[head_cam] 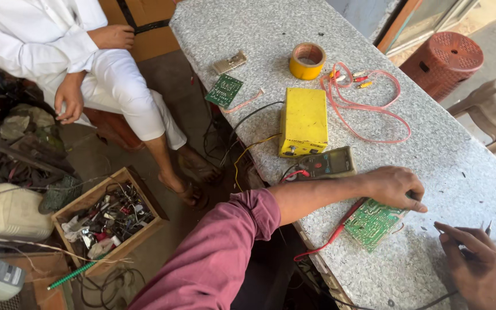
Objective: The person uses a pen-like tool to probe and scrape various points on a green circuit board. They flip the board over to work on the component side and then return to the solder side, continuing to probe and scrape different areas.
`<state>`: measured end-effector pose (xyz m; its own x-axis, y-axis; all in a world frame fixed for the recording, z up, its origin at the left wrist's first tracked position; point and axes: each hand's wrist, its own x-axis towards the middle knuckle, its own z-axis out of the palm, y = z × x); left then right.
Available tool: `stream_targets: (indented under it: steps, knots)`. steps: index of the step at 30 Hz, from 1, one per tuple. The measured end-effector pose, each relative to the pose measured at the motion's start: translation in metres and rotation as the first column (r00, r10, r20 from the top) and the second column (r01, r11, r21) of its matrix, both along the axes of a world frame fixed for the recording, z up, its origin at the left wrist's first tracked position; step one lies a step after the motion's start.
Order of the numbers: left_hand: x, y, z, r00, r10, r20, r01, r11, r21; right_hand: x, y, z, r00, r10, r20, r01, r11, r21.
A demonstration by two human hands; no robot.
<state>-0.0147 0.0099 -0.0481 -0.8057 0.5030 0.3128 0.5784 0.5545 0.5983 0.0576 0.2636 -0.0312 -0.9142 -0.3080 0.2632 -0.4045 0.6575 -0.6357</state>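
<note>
My left hand (394, 186), on a maroon-sleeved arm, reaches across the speckled stone table (460, 166). It presses down on the top edge of a green circuit board (371, 223), fingers curled over it. A red test probe and its lead (340, 229) lie under my wrist and run off the table edge. My right hand (475, 267) is at the lower right, just right of the board. It grips a thin dark tool (487, 228) whose tip points up, with a dark cable trailing toward the bottom edge. A multimeter (325, 163) lies just above my left forearm.
A yellow box (303, 120), a yellow tape roll (307, 60), looped red leads (374, 109), a second green board (224, 90) and a small metal part (229, 62) lie farther along the table. A person in white sits at upper left. A wooden crate of scrap parts (107, 218) stands on the floor; stools (443, 57) at right.
</note>
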Motion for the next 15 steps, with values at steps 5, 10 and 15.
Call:
stream_targets:
  steps: [5,10,15]
  knots:
    - [0.0,-0.002,0.003,0.999,-0.041,0.033,0.041,0.999,0.004,-0.003,0.003,0.0,0.999,0.001,0.039,0.001,0.999,-0.049]
    - [-0.017,-0.012,0.002,0.992,-0.085,0.095,0.078,0.994,0.073,-0.009,0.01,-0.007,0.999,-0.014,0.049,0.013,0.999,0.038]
    - [-0.034,-0.021,0.002,0.989,-0.115,0.097,0.107,0.99,0.087,-0.011,0.012,-0.01,1.0,-0.022,0.019,0.021,0.998,0.052]
